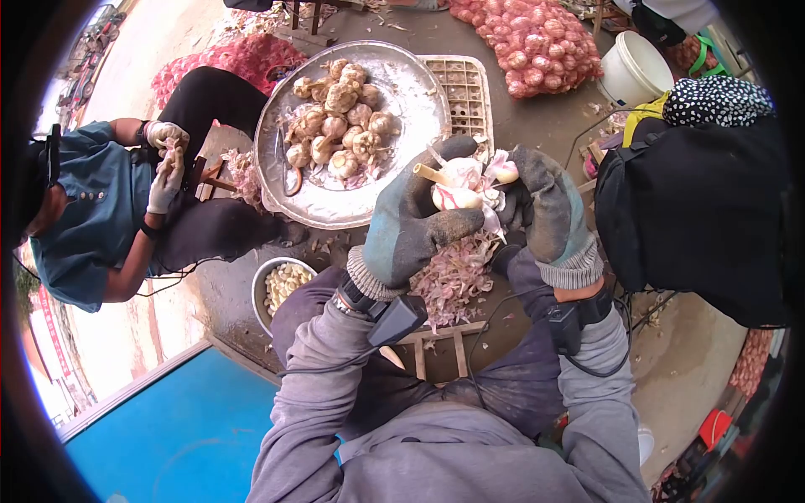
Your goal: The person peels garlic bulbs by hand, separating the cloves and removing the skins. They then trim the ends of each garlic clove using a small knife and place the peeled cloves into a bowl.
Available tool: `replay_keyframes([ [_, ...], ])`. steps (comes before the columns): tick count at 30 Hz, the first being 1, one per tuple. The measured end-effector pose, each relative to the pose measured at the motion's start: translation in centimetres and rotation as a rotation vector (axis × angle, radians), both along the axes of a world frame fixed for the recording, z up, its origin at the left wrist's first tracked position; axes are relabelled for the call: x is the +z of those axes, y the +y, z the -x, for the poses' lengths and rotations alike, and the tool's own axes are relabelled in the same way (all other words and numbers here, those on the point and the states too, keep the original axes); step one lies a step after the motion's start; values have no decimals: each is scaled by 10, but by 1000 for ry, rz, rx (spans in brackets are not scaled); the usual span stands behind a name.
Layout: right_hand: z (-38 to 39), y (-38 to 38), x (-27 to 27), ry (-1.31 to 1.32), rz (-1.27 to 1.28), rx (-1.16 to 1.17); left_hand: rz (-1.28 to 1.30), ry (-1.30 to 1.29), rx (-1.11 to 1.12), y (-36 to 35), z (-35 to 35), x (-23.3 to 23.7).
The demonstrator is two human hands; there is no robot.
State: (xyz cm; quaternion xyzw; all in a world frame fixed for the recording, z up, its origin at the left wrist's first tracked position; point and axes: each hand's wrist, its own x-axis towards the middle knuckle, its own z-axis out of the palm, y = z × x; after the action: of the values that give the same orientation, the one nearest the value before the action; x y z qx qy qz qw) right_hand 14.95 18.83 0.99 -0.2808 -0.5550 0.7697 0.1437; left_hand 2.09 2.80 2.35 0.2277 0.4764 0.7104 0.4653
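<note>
My left hand (411, 222), in a grey-and-teal work glove, is closed around a partly broken garlic bulb (457, 194) with its dry stalk sticking out to the left. My right hand (549, 205), gloved the same way, is closed at the bulb's right side, its fingertips on a garlic clove (502, 171) with loose papery skin. Just beyond my left hand stands a round metal tray (411, 109) bearing a heap of whole garlic bulbs (340, 117). Beneath my hands lies a pile of pinkish garlic skins (457, 281).
A metal bowl of peeled cloves (285, 289) sits by my left knee. Under the tray is a plastic crate (470, 96). Mesh sacks of garlic (537, 46) and a white bucket (635, 71) stand farther back. A gloved co-worker (84, 218) sits left; a person in black (696, 210) sits right.
</note>
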Motion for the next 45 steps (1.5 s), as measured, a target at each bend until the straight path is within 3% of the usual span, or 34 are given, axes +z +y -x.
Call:
replay_keyframes([
  [2,0,3,-4,6,-30,0,8,41,-7,-1,-4,4],
  [7,6,6,-9,99,403,-182,1,466,-87,-1,-4,13],
  [9,2,12,-12,109,355,-97,23,367,-107,-4,-2,10],
  [11,2,13,-6,87,282,-55,-8,84,-145,-7,4,6],
  [13,2,10,-2,95,240,-27,-56,-60,-22,-5,5,2],
  [15,3,8,2,98,210,8,125,519,24,-9,16,-8],
  [16,1,10,6,41,153,81,208,168,69,-6,12,-9],
  [17,0,12,7,-15,95,153,212,168,72,-4,9,-8],
  [20,1,9,8,-23,33,176,141,584,145,0,3,-6],
  [28,5,5,12,-121,-82,176,103,686,186,3,-6,-18],
  [33,6,2,8,-139,-94,132,151,901,153,3,-5,-23],
  [40,9,4,11,-178,-62,96,229,794,251,-1,1,-18],
  [43,9,3,16,-228,-120,88,262,861,251,-1,5,-17],
  [45,10,-1,16,-219,-136,86,232,771,206,0,0,-14],
])
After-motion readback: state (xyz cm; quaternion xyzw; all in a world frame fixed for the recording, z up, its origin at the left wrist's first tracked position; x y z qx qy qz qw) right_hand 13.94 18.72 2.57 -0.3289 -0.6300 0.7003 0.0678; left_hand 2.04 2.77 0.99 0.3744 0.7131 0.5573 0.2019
